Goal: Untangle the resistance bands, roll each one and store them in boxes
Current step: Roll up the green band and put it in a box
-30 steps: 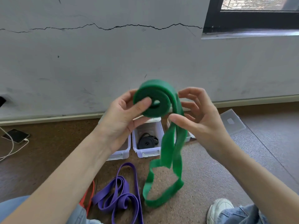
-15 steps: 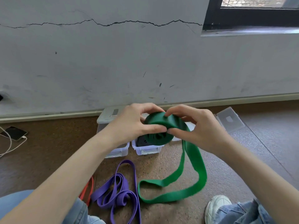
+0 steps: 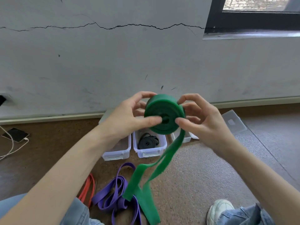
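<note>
Gripping a smooth green band [image 3: 164,116] coiled thick, left hand [image 3: 128,117] and right hand [image 3: 203,122] pinch it. Its flat tail dangles toward six o'clock, above the speckled floor [image 3: 203,168].

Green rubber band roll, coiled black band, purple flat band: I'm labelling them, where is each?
Green rubber band roll [image 3: 164,114], head view, flat face.
Coiled black band [image 3: 146,142], head view, coil.
Purple flat band [image 3: 113,195], head view, folded loops.

My view shows both forearms bare, no sleeves, watch or rings on the left hand [image 3: 129,116] or right hand [image 3: 203,120]. Faded blue denim jeans [image 3: 243,215] cover both legs, seams visible. One white sneaker [image 3: 219,208], rounded toe, stitched panels, slightly scuffed.
</note>
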Motion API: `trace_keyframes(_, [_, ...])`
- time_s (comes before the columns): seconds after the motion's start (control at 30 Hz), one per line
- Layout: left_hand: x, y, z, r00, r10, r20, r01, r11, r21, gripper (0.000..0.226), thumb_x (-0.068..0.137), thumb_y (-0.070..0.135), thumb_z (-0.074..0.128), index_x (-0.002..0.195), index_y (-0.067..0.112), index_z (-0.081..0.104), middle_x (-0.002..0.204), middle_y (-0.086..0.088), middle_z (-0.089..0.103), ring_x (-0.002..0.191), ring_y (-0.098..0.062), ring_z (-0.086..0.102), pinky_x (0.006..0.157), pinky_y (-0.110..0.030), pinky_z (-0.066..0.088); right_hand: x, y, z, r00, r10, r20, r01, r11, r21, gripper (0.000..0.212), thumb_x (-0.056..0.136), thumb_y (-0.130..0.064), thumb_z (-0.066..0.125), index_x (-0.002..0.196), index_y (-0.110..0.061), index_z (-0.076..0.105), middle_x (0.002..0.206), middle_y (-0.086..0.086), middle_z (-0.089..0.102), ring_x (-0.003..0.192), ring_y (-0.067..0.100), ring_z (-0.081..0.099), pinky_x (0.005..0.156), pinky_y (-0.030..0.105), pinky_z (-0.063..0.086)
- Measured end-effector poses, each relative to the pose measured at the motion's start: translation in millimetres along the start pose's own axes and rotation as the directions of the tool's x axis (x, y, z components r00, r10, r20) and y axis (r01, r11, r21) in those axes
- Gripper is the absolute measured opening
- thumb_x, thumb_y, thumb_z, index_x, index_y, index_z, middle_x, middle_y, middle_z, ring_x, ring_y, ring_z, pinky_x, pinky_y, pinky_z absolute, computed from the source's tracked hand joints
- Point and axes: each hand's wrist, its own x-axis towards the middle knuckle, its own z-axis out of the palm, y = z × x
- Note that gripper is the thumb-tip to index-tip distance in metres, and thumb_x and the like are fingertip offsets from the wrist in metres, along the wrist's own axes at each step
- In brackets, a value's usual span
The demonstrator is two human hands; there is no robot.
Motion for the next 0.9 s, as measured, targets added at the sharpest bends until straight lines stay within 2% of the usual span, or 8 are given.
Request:
trace_keyframes(0.1, [-1,-1,-1,0.978,-0.093,0.187,0.045,0.968,0.245,0.044,0.071,0.022,0.077,0.109,0.033,0.06,0.1,0.007,0.07,0.088,-0.004,0.068,0.069,-0.011,0.051,2,-2,-4,0.985,-0.055,0.162,0.103,0.947,-0.303,0.033,0.076,-0.01,0.064,0.101,-0.032,0.06,0.097,-0.005,0.066,0.097,0.013,0.062,0.085,0.033,0.054])
trace_keyframes(0.2, [-3,-3,7,0.98,-0.068,0.188,0.025,0.975,0.22,0.037,0.074,0.014,0.075,0.107,0.026,0.064,0.094,0.005,0.073,0.087,-0.005,0.068,0.067,-0.013,0.052,0,1,-2,0.975,-0.024,0.22,0.074,0.973,-0.218,0.035,0.078,-0.01,0.071,0.104,-0.032,0.063,0.099,-0.002,0.067,0.092,0.012,0.065,0.077,0.026,0.055])
trace_keyframes(0.33, [0,0,3,0.998,-0.058,0.029,0.062,0.98,-0.191,0.041,0.062,0.017,0.073,0.103,0.017,0.066,0.093,-0.002,0.074,0.083,-0.017,0.072,0.062,-0.025,0.057,1,3,-10,0.996,0.027,0.089,-0.042,0.984,0.171,0.043,0.066,-0.021,0.074,0.105,-0.022,0.057,0.095,-0.004,0.069,0.086,0.013,0.068,0.074,0.023,0.054])
trace_keyframes(0.47, [3,-9,19,0.99,-0.143,-0.006,0.122,0.864,-0.488,0.043,0.067,0.017,0.068,0.109,0.011,0.062,0.103,-0.006,0.072,0.089,-0.021,0.07,0.071,-0.033,0.059,0,5,0,1.0,0.003,-0.018,0.001,0.972,0.234,0.037,0.069,-0.02,0.072,0.101,-0.019,0.053,0.096,0.0,0.068,0.085,0.018,0.069,0.072,0.027,0.056])
trace_keyframes(0.57, [2,-15,10,0.988,-0.146,0.043,0.149,0.984,-0.098,0.042,0.07,0.019,0.074,0.11,0.023,0.062,0.107,0.008,0.071,0.091,-0.01,0.069,0.075,-0.018,0.054,0,4,-7,1.0,-0.023,0.01,0.023,1.0,-0.008,0.033,0.07,-0.015,0.076,0.097,-0.026,0.062,0.1,0.0,0.068,0.088,0.021,0.068,0.077,0.033,0.058])
trace_keyframes(0.63, [2,-18,6,0.989,-0.109,0.099,0.081,0.965,0.25,0.045,0.069,0.02,0.08,0.108,0.032,0.061,0.101,0.015,0.069,0.089,0.003,0.066,0.072,-0.006,0.048,-1,6,-8,0.991,-0.069,0.117,0.103,0.944,-0.313,0.033,0.072,-0.013,0.076,0.099,-0.03,0.065,0.102,-0.004,0.068,0.095,0.018,0.065,0.081,0.038,0.056])
trace_keyframes(0.7, [2,-20,10,0.995,-0.06,0.083,0.023,0.92,0.391,0.038,0.068,0.02,0.082,0.099,0.03,0.063,0.09,0.011,0.07,0.083,0.004,0.065,0.068,-0.008,0.048,-2,11,-3,0.985,-0.102,0.137,0.147,0.918,-0.37,0.035,0.073,-0.011,0.077,0.103,-0.026,0.066,0.105,-0.001,0.067,0.098,0.018,0.063,0.085,0.041,0.053])
trace_keyframes(0.9, [4,-7,-3,0.995,-0.075,-0.072,0.048,0.947,-0.318,0.041,0.06,0.014,0.075,0.099,0.009,0.066,0.091,-0.008,0.074,0.082,-0.023,0.072,0.062,-0.025,0.057,-3,14,-5,0.995,0.095,-0.007,-0.091,0.975,0.204,0.047,0.06,-0.028,0.076,0.097,-0.021,0.05,0.096,0.0,0.065,0.091,0.015,0.066,0.084,0.035,0.054])
